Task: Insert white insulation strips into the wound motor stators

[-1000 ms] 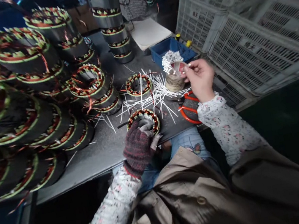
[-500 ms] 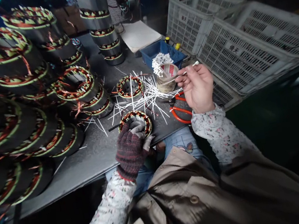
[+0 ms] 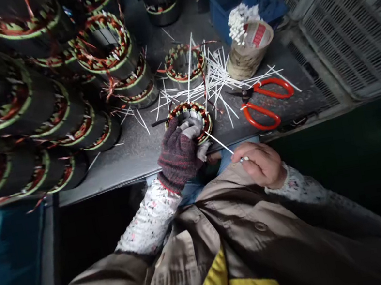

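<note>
Left hand (image 3: 178, 157) grips a wound ring (image 3: 205, 119), right hand (image 3: 261, 165) a white stick (image 3: 219, 142); round tub (image 3: 244, 60) holds a white bundle (image 3: 237, 26)

The ring-shaped core (image 3: 203, 116), pale green along its rim with reddish-brown windings, sits with its opening upward at the table's (image 3: 141, 157) near edge. A thin, straight white strip (image 3: 218, 142) slants down from its near-right rim.
</note>
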The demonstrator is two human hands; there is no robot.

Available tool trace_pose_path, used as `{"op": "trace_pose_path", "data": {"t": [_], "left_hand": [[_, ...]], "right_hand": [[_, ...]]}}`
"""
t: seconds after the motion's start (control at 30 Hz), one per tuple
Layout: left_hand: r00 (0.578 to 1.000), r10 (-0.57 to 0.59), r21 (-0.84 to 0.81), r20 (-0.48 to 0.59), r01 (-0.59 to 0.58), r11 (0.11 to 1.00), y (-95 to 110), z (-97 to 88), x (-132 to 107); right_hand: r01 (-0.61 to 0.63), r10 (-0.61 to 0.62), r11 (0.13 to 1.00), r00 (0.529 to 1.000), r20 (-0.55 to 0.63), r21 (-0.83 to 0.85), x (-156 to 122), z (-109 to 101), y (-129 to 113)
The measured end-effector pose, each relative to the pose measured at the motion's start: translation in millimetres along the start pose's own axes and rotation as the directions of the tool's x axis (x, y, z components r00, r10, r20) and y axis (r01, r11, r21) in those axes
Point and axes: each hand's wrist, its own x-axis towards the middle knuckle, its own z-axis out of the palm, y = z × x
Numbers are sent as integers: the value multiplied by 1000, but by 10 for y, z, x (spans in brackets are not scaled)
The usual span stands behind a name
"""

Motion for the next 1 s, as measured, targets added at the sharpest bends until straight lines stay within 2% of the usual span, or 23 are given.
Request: {"op": "trace_pose_path", "data": {"t": [0.13, 0.23, 0.3, 0.4, 0.5, 0.57, 0.67, 0.8, 0.9, 1.0], "left_hand": [[999, 45, 33, 8, -45, 998, -29, 9, 0], [998, 17, -1, 62, -17, 1000, -42, 8, -13], [996, -15, -34, 90, 18, 999, -37, 6, -31], [992, -105, -105, 64, 111, 988, 0, 16, -61], [970, -240, -314, 27, 236, 920, 37, 44, -66], [959, -281, -413, 39, 271, 869, 43, 60, -49], [965, -260, -377, 37, 254, 891, 30, 60, -8], [972, -234, -350, 3, 220, 911, 28, 38, 24], [976, -218, -338, -14, 201, 919, 30, 23, 22], [985, -170, -337, 20, 167, 927, 5, 13, 18]], "right_hand": [[-79, 81, 995, 996, 36, -56, -67, -63, -32], [-144, 147, 988, 987, 62, -52, -31, -63, -26], [-196, 198, 980, 978, 69, -30, 35, 11, 15], [-287, 284, 957, 957, 55, 51, 171, 214, 116], [-379, 383, 909, 924, 9, 174, 279, 385, 188], [-437, 446, 871, 895, 9, 223, 309, 403, 188], [-486, 485, 834, 871, 73, 260, 322, 308, 135], [-420, 405, 896, 906, 123, 142, 358, 197, 71], [-335, 338, 941, 934, 116, -48, 397, 233, 93], [-323, 347, 929, 930, 122, -181, 421, 309, 170]]}}
